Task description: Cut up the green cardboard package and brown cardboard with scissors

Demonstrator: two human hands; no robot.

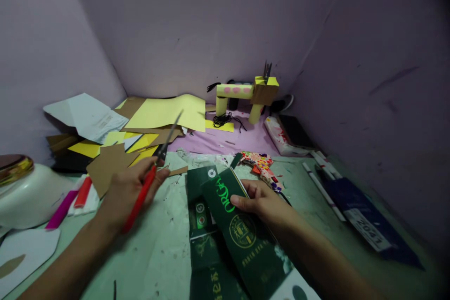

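My left hand (131,183) is closed around red-handled scissors (145,192), and their narrow blades point up and away from me. Between the thumb and fingers of my right hand (262,199) is a dark green printed carton (235,222), cut open and held tilted, with gold and bright green lettering. Under it lies another part of green carton (200,197) on the table; I cannot tell whether the two are joined. A flower-patterned piece (262,166) sits just beyond my right hand.
Yellow paper (161,112) and brown cardboard scraps (112,164) are piled at the back left. A yellow paper-tube animal (235,91) stands by the back wall. At right are a phone (296,132), white pens (323,191) and a blue packet (372,220). A white rounded object (31,197) stands left.
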